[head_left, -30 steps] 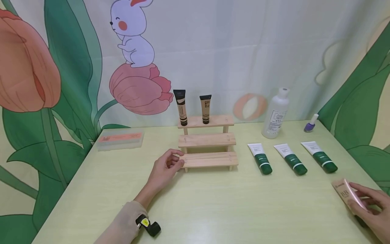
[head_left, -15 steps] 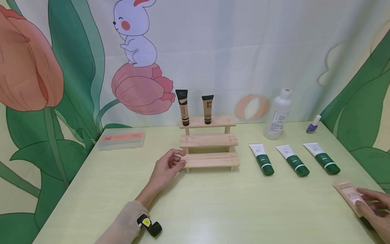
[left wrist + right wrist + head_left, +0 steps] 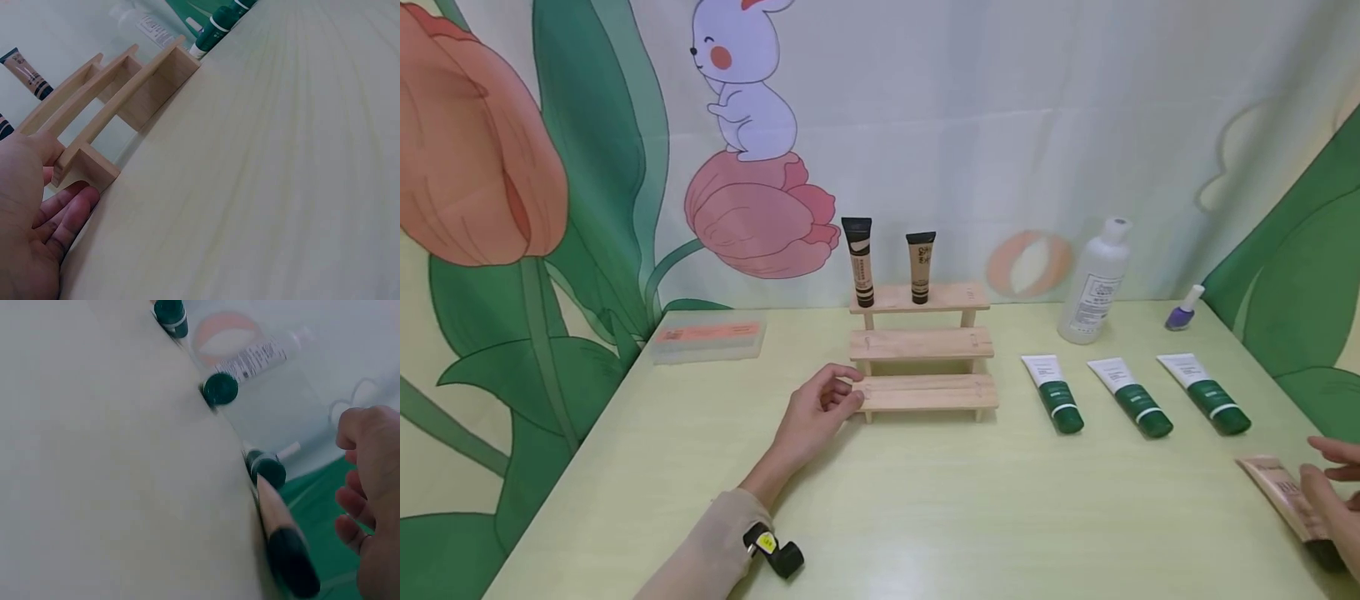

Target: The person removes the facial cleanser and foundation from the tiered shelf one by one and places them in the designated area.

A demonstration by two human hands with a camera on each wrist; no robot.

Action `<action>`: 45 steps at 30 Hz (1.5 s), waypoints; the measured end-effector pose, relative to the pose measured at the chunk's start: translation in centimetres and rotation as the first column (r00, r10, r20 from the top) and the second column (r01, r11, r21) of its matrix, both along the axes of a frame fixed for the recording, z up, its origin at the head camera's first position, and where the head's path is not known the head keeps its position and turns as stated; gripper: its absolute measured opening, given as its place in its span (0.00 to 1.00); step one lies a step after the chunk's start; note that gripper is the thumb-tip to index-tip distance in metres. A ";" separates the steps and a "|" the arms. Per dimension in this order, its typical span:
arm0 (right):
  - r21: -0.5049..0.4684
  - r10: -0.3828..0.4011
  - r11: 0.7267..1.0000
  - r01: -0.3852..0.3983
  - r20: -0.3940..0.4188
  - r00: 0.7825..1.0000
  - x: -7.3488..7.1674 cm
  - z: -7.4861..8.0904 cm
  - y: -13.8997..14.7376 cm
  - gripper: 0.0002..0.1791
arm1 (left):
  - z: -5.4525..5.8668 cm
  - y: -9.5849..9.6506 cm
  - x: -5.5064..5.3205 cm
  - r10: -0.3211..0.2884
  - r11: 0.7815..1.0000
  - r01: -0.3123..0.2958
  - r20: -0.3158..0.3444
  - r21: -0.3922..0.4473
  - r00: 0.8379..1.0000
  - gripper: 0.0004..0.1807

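The right hand (image 3: 382, 487) has loosely bent fingers and holds nothing; it is just beside the beige BB tube (image 3: 1287, 497), which lies near the right edge of the table (image 3: 962, 500), its dark cap toward the near side. At the left, the left hand (image 3: 814, 414) has a narrow grip on the left end of the lowest shelf of the wooden rack (image 3: 922, 343).

Farther out, the left dark-capped tube (image 3: 862, 267) and the right dark-capped tube (image 3: 921, 268) stand on the top shelf. Right of the rack lie three green-and-white tubes (image 3: 1131, 398); beyond them stand a white bottle (image 3: 1093, 287) and a purple nail polish (image 3: 1182, 312). A flat plastic box (image 3: 709, 339) lies far left.

A tug by the left hand could rock the rack and topple the two standing tubes, whose caps look like narrow feet. A careless brush from the right hand could push the BB tube rightward or roll it.

In the head view the right thumb overlaps the BB tube and the hand is cut off by the frame; the right wrist view shows a gap between them. The left wrist view reveals fingers beside the rack's end leg, close to the table, which the head view hides.
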State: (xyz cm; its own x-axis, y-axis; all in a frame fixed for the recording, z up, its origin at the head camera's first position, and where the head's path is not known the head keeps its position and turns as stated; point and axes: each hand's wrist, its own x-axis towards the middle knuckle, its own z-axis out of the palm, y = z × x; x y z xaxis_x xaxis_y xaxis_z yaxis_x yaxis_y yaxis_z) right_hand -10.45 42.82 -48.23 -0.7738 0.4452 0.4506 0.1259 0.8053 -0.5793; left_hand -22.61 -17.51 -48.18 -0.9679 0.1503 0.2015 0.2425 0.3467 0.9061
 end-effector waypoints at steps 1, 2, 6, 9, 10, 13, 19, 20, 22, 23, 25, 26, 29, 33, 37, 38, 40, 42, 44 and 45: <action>-0.026 0.005 1.000 -0.006 -0.020 1.000 -0.2 0.6 -0.6 0.23 | 0.0 0.0 0.0 0.000 1.000 0.000 0.002 0.001 1.000 0.13; -0.066 0.020 0.997 -0.024 -0.057 0.998 -0.5 1.4 -1.4 0.23 | 0.0 0.0 0.0 0.000 1.000 0.000 0.005 0.001 1.000 0.13; -0.194 0.135 0.966 -0.168 -0.170 0.976 -1.9 3.8 -3.6 0.28 | -0.1 0.2 0.1 0.002 1.000 -0.002 0.012 0.003 1.000 0.13; -0.250 0.261 0.916 -0.313 -0.220 0.940 -3.2 5.4 -5.2 0.32 | -0.1 0.3 0.1 0.003 1.000 -0.003 0.016 0.005 1.000 0.13; -0.262 0.294 0.898 -0.352 -0.235 0.926 -3.7 5.9 -5.8 0.33 | -0.1 0.3 0.1 0.003 1.000 -0.003 0.018 0.005 1.000 0.13; -0.318 0.398 0.817 -0.481 -0.293 0.869 -5.4 7.2 -7.6 0.36 | -0.2 0.3 0.0 0.004 1.000 -0.004 0.021 0.007 1.000 0.13; -0.330 0.528 0.706 -0.626 -0.342 0.777 -9.2 9.1 -12.5 0.37 | -0.1 0.3 0.1 0.006 1.000 -0.006 0.018 0.009 1.000 0.13; -0.307 0.544 0.714 -0.629 -0.322 0.775 -9.7 9.4 -13.4 0.37 | -0.1 0.3 0.1 0.006 1.000 -0.006 0.018 0.008 1.000 0.13; -0.296 0.574 0.698 -0.653 -0.314 0.756 -10.8 10.0 -15.3 0.37 | -0.1 0.3 0.1 0.006 1.000 -0.006 0.018 0.007 1.000 0.13; -0.299 0.588 0.681 -0.668 -0.320 0.743 -11.4 10.2 -16.2 0.36 | -0.1 0.3 0.1 0.007 1.000 -0.007 0.018 0.007 1.000 0.13; -0.304 0.613 0.643 -0.703 -0.345 0.710 -12.5 10.8 -18.0 0.36 | -0.1 0.3 0.1 0.010 1.000 -0.010 0.016 0.006 1.000 0.13; -0.313 0.622 0.623 -0.717 -0.358 0.697 -13.1 11.0 -18.9 0.35 | -0.1 0.3 0.0 0.011 1.000 -0.011 0.014 0.007 1.000 0.13; -0.341 0.641 0.560 -0.755 -0.398 0.656 -14.7 11.3 -21.3 0.34 | 0.0 0.3 0.0 0.009 1.000 -0.009 0.013 0.009 1.000 0.13; -0.373 0.663 0.483 -0.792 -0.434 0.610 -16.7 11.3 -24.0 0.32 | 0.0 0.2 0.0 0.007 1.000 -0.008 0.013 0.009 1.000 0.13; -0.394 0.684 0.433 -0.810 -0.442 0.581 -18.5 11.1 -26.3 0.32 | 0.0 0.1 0.0 0.010 1.000 -0.010 0.010 0.011 1.000 0.13; -0.401 0.689 0.418 -0.815 -0.445 0.572 -18.9 11.0 -26.8 0.32 | 0.0 0.1 0.0 0.011 1.000 -0.011 0.009 0.012 1.000 0.13; -0.415 0.699 0.389 -0.823 -0.449 0.557 -19.6 10.9 -28.0 0.31 | 0.1 0.1 0.1 0.014 1.000 -0.014 0.007 0.011 1.000 0.12; -0.427 0.708 0.363 -0.828 -0.451 0.543 -20.2 10.8 -29.0 0.31 | 0.1 0.0 0.1 0.013 1.000 -0.013 0.006 0.012 1.000 0.12; -0.443 0.714 0.342 -0.829 -0.451 0.535 -20.7 10.6 -29.9 0.31 | 0.1 0.1 0.1 0.008 1.000 -0.008 0.008 0.015 1.000 0.13; -0.447 0.716 0.340 -0.827 -0.447 0.536 -20.8 10.6 -30.4 0.31 | 0.1 0.1 0.1 0.006 1.000 -0.006 0.009 0.014 1.000 0.13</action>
